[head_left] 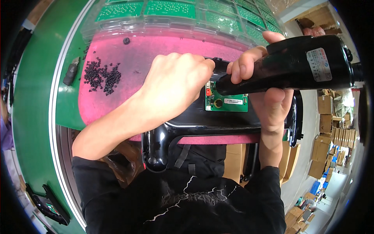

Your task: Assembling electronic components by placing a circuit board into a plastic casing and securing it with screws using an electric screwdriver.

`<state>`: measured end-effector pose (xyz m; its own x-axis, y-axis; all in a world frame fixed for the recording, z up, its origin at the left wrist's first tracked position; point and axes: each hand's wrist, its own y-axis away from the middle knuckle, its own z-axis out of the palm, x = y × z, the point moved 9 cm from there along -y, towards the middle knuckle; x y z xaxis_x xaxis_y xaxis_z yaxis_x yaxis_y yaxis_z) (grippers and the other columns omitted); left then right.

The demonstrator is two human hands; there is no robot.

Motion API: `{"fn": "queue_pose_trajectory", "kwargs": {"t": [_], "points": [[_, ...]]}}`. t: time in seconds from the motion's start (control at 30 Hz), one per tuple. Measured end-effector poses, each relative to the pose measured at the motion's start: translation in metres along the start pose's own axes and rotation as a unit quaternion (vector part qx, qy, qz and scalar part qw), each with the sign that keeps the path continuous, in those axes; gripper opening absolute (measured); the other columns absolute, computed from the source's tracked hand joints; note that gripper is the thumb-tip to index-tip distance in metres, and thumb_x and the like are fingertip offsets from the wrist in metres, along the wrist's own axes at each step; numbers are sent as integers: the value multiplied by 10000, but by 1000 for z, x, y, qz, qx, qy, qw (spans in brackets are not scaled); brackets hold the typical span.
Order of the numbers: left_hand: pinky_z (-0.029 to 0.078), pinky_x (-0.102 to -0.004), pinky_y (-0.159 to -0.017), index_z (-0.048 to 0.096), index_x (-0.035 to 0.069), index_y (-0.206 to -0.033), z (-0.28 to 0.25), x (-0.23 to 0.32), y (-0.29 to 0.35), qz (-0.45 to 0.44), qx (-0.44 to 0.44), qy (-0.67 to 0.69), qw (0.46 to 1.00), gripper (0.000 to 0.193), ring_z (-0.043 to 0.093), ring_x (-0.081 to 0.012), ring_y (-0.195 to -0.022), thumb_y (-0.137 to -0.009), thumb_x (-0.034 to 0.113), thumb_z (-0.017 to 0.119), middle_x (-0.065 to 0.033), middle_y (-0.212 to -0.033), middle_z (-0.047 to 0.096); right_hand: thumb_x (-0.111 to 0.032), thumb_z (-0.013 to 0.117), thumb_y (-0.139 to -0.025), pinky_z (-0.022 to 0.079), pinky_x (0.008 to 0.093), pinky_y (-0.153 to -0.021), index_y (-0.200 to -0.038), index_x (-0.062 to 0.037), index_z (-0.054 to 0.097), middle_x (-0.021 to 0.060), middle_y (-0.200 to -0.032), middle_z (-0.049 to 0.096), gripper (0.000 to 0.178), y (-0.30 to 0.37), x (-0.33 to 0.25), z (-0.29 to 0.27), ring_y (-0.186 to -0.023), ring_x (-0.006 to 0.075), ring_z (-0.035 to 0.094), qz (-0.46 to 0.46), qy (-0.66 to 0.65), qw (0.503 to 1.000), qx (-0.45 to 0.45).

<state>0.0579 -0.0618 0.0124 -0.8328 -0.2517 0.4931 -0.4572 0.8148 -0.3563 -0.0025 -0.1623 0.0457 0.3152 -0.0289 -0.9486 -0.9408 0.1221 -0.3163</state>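
Observation:
My right hand (272, 111) grips a thick black electric screwdriver (290, 64), which lies nearly level, its narrow end pointing left. Under that end is a green circuit board (237, 107) with a red connector and a round component. The board sits in a glossy black plastic housing (218, 130) that rests on a pink mat (117, 46). My left hand (171, 84) is closed at the board's upper left, close to the screwdriver's narrow end. Its fingertips are turned away, so whatever they hold is hidden.
A pile of small black screws (103, 76) lies on the mat's left. Clear plastic trays (156, 29) of green boards stand along the far side. A short dark tool (71, 72) lies on the green table (39, 97). Another black housing (48, 204) is at lower left; cartons (321, 156) stand right.

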Motion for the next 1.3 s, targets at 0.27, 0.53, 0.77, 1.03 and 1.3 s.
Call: {"fn": "queue_pose_trajectory", "kwargs": {"t": [0.27, 0.53, 0.77, 1.03, 1.3], "points": [[513, -476, -641, 694, 44, -896, 11, -1, -4, -47, -70, 27, 996, 112, 648, -390, -737, -877, 138, 636, -171, -756, 666, -600, 684, -841, 467, 383, -837, -1469, -13, 294, 63, -929, 553, 943, -2, -3, -2, -836, 182, 578, -13, -4, 1000, -16], [515, -476, -663, 702, 33, -919, 13, -4, -6, -68, -78, 39, 994, 140, 648, -401, -761, -877, 154, 644, -189, -762, 663, -599, 673, -850, 456, 382, -838, -1457, 1, 310, 66, -954, 556, 928, -1, -1, -1, -855, 189, 569, -16, -19, 999, -21], [512, -452, -694, 686, 6, -915, 19, -1, -3, -9, -95, 68, 993, 140, 650, -381, -786, -862, 134, 669, -192, -808, 667, -615, 695, -813, 440, 428, -843, -1487, -105, 305, 28, -924, 517, 932, 9, -9, -13, -805, 190, 528, -65, -44, 996, 40], [510, -411, -673, 651, -12, -910, 15, 14, -11, 69, -54, 157, 984, 117, 650, -339, -758, -845, 82, 678, -143, -832, 666, -562, 679, -854, 342, 459, -926, -1483, -148, 311, -35, -1039, 467, 839, 16, -38, -36, -946, 165, 451, -201, -194, 959, -52], [495, -388, -636, 647, -6, -909, 17, 20, -14, 85, -70, 196, 974, 129, 636, -323, -726, -827, 75, 706, -127, -779, 639, -551, 683, -858, 339, 456, -917, -1486, -144, 300, -51, -1050, 472, 841, 22, -45, -41, -966, 152, 464, -210, -219, 951, -61]]}}
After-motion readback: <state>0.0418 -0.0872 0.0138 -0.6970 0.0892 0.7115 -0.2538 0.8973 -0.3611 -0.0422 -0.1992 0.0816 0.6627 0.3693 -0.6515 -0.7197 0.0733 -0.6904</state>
